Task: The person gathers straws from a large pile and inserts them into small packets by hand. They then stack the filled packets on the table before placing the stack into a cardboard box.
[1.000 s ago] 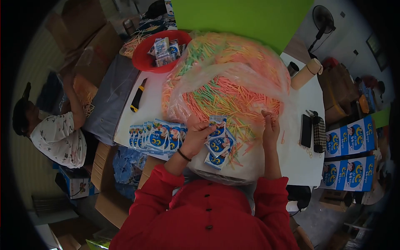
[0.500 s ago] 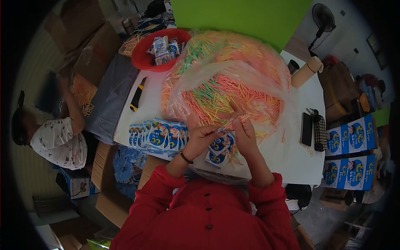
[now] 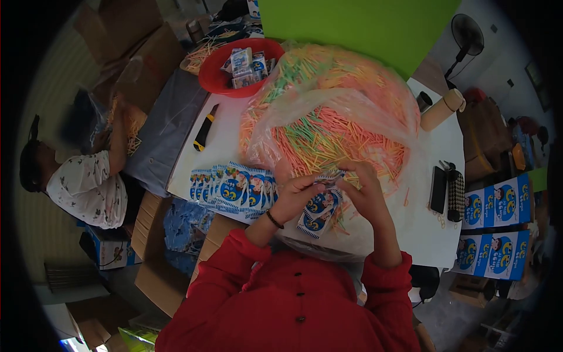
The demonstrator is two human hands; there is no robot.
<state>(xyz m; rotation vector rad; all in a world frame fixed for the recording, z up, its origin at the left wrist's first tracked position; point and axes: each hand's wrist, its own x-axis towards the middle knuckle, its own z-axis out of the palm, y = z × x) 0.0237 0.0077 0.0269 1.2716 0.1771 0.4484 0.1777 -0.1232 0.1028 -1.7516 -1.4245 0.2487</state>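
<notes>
**Light Wrapper, Careful Fingers at a Crowded Surface**

A small printed packet (image 3: 329, 178) was held in front of a worker in red, above the white surface (image 3: 431, 237) and near two more packets (image 3: 319, 206). The left hand (image 3: 293, 198) pinched its near end between thumb and fingers; the right hand (image 3: 368, 190) was at the far end, thumb and forefinger apart, though whether they gripped the film could not be told. The packet looked feather-light, limp and probably slippery, best taken by its flat edges, where a pinch would crease little else. Beyond it, a filmy, crumpled clear bag (image 3: 267, 132) spread around slender pink, green and yellow sticks (image 3: 305, 138), straight, matte and likely brittle. To the left, glossy flat packets (image 3: 234, 186) with striped ends overlapped in a row, below a smooth, round red bowl (image 3: 234, 92).
</notes>
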